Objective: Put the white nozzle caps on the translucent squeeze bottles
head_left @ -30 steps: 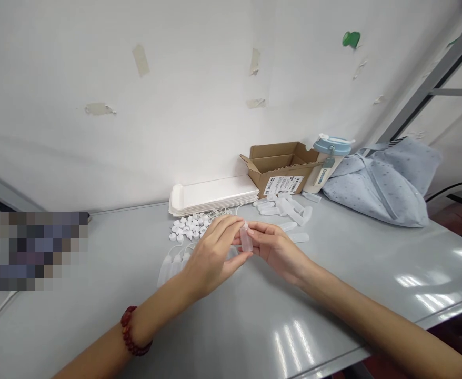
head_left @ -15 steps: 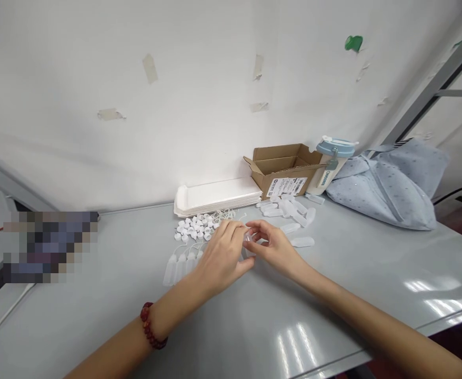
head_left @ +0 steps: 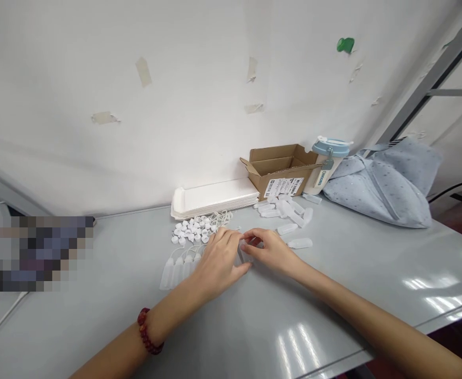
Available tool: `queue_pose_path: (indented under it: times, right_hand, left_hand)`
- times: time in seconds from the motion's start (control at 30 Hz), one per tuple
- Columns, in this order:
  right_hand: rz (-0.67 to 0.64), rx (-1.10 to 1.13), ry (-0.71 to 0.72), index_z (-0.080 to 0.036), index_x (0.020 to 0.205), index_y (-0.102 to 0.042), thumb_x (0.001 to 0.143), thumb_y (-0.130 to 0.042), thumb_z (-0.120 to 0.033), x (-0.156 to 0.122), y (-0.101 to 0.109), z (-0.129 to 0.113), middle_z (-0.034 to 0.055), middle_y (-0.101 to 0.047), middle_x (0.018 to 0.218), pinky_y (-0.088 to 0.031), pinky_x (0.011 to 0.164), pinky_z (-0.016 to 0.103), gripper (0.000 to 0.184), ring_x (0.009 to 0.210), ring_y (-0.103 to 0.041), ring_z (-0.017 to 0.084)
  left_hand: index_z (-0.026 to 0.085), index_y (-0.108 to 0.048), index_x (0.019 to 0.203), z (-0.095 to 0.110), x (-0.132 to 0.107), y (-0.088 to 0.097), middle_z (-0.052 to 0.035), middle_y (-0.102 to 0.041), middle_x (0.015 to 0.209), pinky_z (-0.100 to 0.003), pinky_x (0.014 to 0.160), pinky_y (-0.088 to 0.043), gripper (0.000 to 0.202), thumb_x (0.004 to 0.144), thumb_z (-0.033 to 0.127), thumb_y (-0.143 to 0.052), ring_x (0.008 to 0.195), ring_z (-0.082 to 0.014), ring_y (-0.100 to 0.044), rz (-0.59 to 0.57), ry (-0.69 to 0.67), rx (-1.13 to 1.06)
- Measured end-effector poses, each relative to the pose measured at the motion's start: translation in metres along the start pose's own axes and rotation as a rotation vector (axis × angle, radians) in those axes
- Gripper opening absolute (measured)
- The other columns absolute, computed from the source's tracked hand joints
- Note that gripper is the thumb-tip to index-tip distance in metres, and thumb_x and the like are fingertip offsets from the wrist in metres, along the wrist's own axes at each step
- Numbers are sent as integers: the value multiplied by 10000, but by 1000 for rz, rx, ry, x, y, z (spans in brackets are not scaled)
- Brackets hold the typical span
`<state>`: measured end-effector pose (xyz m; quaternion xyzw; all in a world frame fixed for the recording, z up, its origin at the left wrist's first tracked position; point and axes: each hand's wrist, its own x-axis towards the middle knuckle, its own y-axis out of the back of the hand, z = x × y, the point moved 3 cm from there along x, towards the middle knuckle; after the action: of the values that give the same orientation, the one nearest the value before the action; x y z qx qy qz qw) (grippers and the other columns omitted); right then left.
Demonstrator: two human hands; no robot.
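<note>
Both of my hands meet low over the grey table (head_left: 254, 326), just above its top. My left hand (head_left: 217, 260) curls around a small clear plastic bottle, which is almost wholly hidden between the fingers. My right hand (head_left: 268, 250) pinches at the same bottle from the right, fingertips touching the left hand's. A row of capped small bottles (head_left: 178, 266) lies just left of my left hand. Behind them is a heap of white caps (head_left: 191, 230). Loose clear bottles (head_left: 290, 210) lie beyond my right hand.
A stack of white trays (head_left: 213, 197) rests against the wall. To its right stand an open cardboard box (head_left: 280, 171), a blue-lidded cup (head_left: 325, 166) and a light blue cloth bag (head_left: 384, 184). A metal frame rises at the far right.
Both hands have sunk from a raised hold down to the table top. The bottle, plainly visible upright between the fingers a second ago, is now nearly covered.
</note>
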<state>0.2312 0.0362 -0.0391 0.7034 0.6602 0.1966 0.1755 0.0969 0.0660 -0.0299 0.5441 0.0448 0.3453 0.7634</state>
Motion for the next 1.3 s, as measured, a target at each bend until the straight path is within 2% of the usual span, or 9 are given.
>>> queue_pose_path:
  times: [0.23, 0.4, 0.83, 0.9, 1.0, 1.07, 1.13, 1.2, 1.3]
  right_hand:
    - [-3, -20, 36, -174, 949, -613, 797, -531, -234, -1, -3, 3, 25, -642, 832, -428, 616, 276, 183, 662, -557, 143]
    - [-2, -7, 51, -173, 949, -617, 808, -516, -214, 0, -4, 3, 19, -634, 792, -434, 610, 268, 178, 685, -575, 148]
    - [-9, 53, 14, -175, 919, -583, 782, -503, -175, 2, -2, 4, 56, -658, 878, -482, 674, 304, 159, 795, -616, 183]
    - [-20, 21, -2, -180, 912, -589, 780, -516, -185, 2, 5, 1, 58, -653, 884, -483, 678, 309, 151, 800, -613, 187]
    - [-48, -78, -5, -203, 893, -604, 792, -540, -246, 1, 24, -6, 58, -640, 943, -479, 690, 321, 127, 828, -606, 198]
    - [-50, -160, 5, -218, 910, -608, 812, -529, -290, 0, 40, -9, 56, -634, 979, -474, 693, 321, 145, 846, -601, 202]
    - [-27, -268, -13, -226, 970, -595, 834, -499, -288, -2, 56, -8, 61, -629, 1001, -473, 679, 311, 178, 848, -600, 202]
    - [27, -412, -60, -219, 1020, -580, 833, -480, -231, -3, 71, -5, 76, -625, 1014, -463, 637, 297, 212, 831, -603, 206]
    - [77, -643, -143, -204, 1007, -587, 785, -489, -137, -3, 87, 2, 90, -628, 1007, -436, 605, 285, 251, 823, -608, 220]
  left_hand:
    - [177, -447, 1049, 0, -1, -2, -101, -562, 1026, -461, 835, -442, 407, 695, 198, -645, 985, -279, -513, -17, 102, 3]
    - [180, -441, 1051, 1, -3, -2, -95, -563, 1029, -463, 831, -442, 388, 710, 196, -627, 982, -278, -509, -37, 74, 13]
    - [184, -474, 1066, 6, -5, -3, -104, -564, 1048, -468, 823, -446, 385, 715, 210, -630, 1004, -294, -501, -54, 75, 26]
    - [179, -489, 1083, 2, -2, 5, -116, -571, 1079, -475, 832, -449, 405, 722, 280, -644, 1032, -304, -503, -48, 68, 13]
    - [182, -531, 1090, -17, 9, 31, -113, -605, 1094, -455, 823, -470, 363, 798, 394, -570, 1059, -296, -520, -31, 112, -28]
    - [203, -574, 1024, -36, 16, 52, -81, -631, 1065, -389, 748, -501, 263, 873, 385, -460, 1016, -262, -555, 16, 200, -47]
    - [210, -601, 957, -51, 20, 67, -60, -652, 1007, -357, 694, -504, 220, 888, 320, -423, 972, -249, -569, 59, 209, 35]
    - [200, -629, 889, -61, 21, 70, -59, -666, 924, -372, 702, -499, 183, 861, 270, -462, 927, -255, -573, 60, 190, 74]
    - [200, -664, 877, -62, 20, 58, -65, -653, 858, -404, 748, -487, 160, 821, 223, -516, 911, -265, -553, 44, 122, 117]
